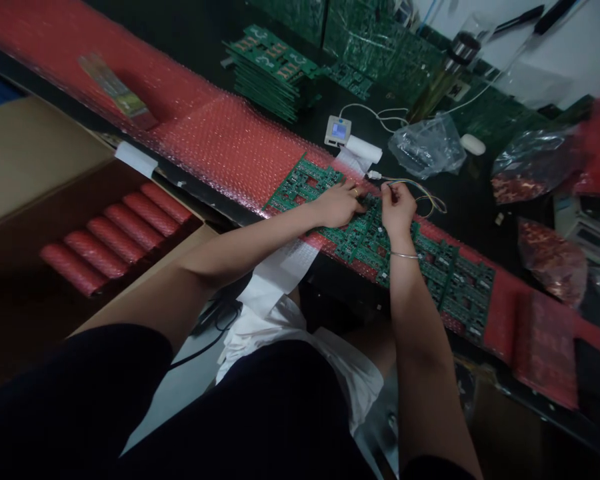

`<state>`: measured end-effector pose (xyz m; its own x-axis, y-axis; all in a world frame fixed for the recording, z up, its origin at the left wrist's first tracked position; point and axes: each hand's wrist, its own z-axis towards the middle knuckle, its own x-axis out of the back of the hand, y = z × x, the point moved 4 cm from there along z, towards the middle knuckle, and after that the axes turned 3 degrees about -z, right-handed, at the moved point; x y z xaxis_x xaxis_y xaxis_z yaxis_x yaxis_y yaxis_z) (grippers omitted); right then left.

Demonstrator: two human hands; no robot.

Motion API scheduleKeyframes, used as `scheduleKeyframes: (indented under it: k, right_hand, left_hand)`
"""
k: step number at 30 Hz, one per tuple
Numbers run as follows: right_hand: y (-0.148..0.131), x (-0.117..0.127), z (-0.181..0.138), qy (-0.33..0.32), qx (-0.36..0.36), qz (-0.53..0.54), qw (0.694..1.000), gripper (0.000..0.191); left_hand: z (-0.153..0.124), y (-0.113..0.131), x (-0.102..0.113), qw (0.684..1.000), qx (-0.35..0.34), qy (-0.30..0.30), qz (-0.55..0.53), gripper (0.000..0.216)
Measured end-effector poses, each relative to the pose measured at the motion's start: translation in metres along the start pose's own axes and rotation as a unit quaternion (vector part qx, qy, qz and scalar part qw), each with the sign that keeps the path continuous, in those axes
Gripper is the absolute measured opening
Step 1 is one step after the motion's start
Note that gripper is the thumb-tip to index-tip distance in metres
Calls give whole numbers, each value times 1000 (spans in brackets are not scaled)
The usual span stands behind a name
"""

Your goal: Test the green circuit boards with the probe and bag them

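Green circuit boards [293, 187] lie in a row on red bubble wrap [220, 157] along the front of the bench. My left hand [339, 203] rests on one of them, fingers stretched out over its surface. Just to its right, my right hand [399, 207] is pinched over the boards' far edge; whatever its fingertips hold is too small to make out. Behind it runs a bundle of thin coloured wires [433, 200], with a white plug [375, 175] at one end. A small grey device with a lit screen [339, 131] stands beyond my left hand.
Stacked green boards [275, 67] stand at the back left. An open carton [45, 153] with red bubble-wrap rolls [125, 223] is at lower left. A white roll [364, 149], a clear plastic bag [427, 147] and bags of small reddish parts [553, 260] lie on the bench.
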<state>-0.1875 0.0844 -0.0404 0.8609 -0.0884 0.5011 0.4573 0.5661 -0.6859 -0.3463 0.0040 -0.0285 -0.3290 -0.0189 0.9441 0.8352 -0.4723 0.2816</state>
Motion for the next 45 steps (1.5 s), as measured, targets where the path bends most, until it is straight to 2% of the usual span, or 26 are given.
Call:
scheduleKeyframes:
  k: [3, 5, 8, 10, 15, 20, 24, 30, 40, 45]
  right_hand:
    - [-23, 18, -10, -28, 1, 5, 1000, 38]
    - [-41, 29, -27, -65, 13, 3, 998, 36]
    - [-61, 37, -59, -115, 28, -9, 993, 33]
    - [-68, 35, -76, -136, 39, -20, 990, 34]
    - [-70, 24, -90, -142, 68, -64, 985, 34]
    - [-73, 24, -90, -143, 97, -116, 978, 36]
    - [-74, 26, -91, -139, 113, -140, 974, 37]
    - [-71, 24, -92, -137, 125, -156, 970, 39]
    - [-61, 20, -93, -133, 116, -149, 973, 39]
    - [-58, 19, -93, -125, 115, -143, 975, 38]
  left_hand:
    - [-8, 4, 3, 1000, -2, 13, -6, 43]
    - [-22, 8, 9, 996, -11, 72, -51, 46]
    - [-64, 15, 20, 973, -1, 188, -134, 41]
    - [-102, 19, 23, 959, 24, 235, -160, 31]
    - [-186, 21, 14, 954, 56, 247, -158, 16]
    - [-230, 13, -3, 955, 98, 229, -163, 17]
    - [-245, 11, -11, 950, 131, 237, -155, 22]
    - [-249, 8, -15, 947, 160, 228, -162, 24]
    - [-245, 1, -17, 956, 137, 210, -153, 31]
    - [-243, -1, -17, 954, 128, 233, -140, 28]
